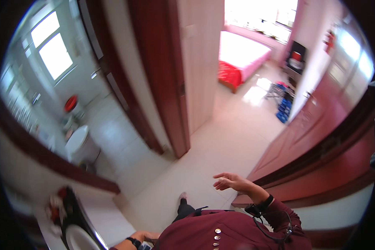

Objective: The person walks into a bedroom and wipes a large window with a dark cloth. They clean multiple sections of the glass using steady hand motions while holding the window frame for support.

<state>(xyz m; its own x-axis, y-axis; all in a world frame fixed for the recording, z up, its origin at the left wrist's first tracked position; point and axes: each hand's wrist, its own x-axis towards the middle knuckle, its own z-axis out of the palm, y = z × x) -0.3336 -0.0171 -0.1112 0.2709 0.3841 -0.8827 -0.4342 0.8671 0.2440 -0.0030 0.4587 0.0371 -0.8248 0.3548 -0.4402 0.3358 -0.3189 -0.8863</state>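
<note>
My right hand [232, 182] is held out in front of my body, with its fingers stretched and apart and nothing in them. It is nearest the red-brown wooden door [291, 137] on the right, and I see a gap between them. A dark band with a cable circles my right wrist. Low at my left side, my left hand [148, 236] is close against my maroon top [196, 233]. Its fingers are hidden, and a small pale-blue and white patch shows beneath it, too small to name. A dark watch is on that wrist.
Ahead, a doorway opens on a bedroom with a bed [241, 54], a dark chair [296, 58] and blue items [284, 110] on the floor. At left are a bathroom with a toilet [78, 139] and a red-topped bin [71, 104], and a washbasin counter [106, 212].
</note>
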